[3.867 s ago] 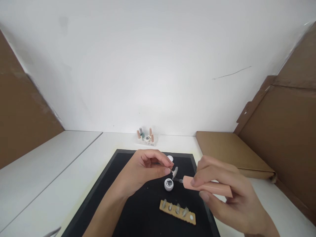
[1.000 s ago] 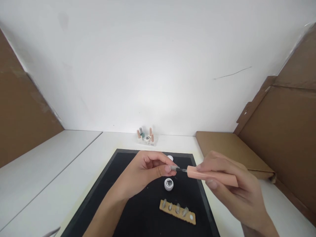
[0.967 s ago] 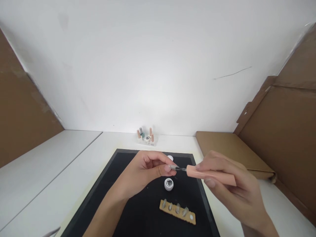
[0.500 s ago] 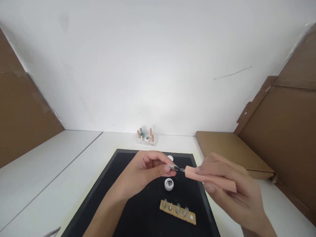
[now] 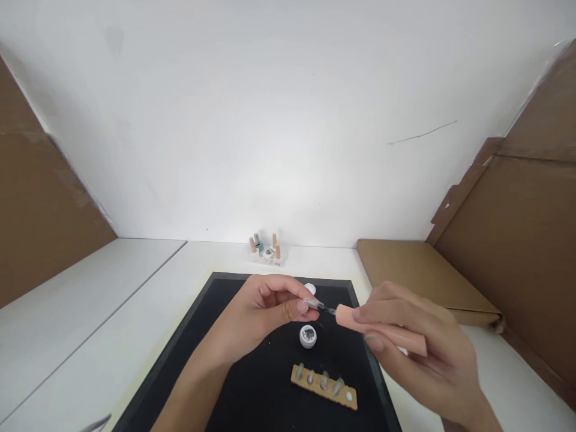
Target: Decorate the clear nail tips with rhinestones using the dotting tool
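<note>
Pinched in the fingertips of my left hand (image 5: 265, 309) is a small clear nail tip (image 5: 311, 303). My right hand (image 5: 423, 342) grips a pink-handled brush (image 5: 382, 333), its dark bristles touching the nail tip's right end. Just below the fingers, an open white jar (image 5: 308, 336) with silvery-grey contents stands on the black mat (image 5: 261, 390). A tan strip (image 5: 324, 387) nearer the front holds several clear nail tips and a white dot. Behind my left fingertips lies a white round lid (image 5: 310, 289), partly hidden.
At the back by the white wall stands a clear holder (image 5: 269, 258) with several small bottles. A flat cardboard box (image 5: 414, 270) lies at the right. Cardboard panels rise on both sides.
The brush and my right hand have shifted slightly left and down, with the bristles closer over the nail tip. My left hand is almost still.
</note>
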The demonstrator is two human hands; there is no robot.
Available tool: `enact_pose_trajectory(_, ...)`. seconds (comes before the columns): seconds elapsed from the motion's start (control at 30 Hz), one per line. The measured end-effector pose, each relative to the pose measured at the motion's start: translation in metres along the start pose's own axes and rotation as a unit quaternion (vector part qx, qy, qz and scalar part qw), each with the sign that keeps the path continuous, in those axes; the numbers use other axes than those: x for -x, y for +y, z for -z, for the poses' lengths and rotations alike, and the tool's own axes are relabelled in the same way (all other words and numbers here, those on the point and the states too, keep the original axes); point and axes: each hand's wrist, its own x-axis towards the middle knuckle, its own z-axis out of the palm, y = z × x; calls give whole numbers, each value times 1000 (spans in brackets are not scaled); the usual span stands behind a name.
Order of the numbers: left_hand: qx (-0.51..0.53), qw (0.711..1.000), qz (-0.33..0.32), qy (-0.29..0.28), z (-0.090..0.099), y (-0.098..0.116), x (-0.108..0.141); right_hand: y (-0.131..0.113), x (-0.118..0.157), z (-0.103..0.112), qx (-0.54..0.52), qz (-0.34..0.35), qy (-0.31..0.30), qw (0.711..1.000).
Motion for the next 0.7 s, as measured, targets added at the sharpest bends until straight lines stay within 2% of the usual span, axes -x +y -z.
enact_pose_trajectory(0.17,-4,1000,-3,0,3,-2,1,0,3,-1,9,4,36,999)
enact_pose_trajectory(0.33,-6,1000,-4,-1,4,-2,1,-1,2,-1,-8,10,12,1000)
enact_pose_trajectory(0.5,-13,1000,-6,1,3,-2,2,0,3,-2,18,2,46,999)
enact_pose_trajectory(0.7,-1,1000,-4,2,4,-2,3,0,4,-3,11,6,32,999)
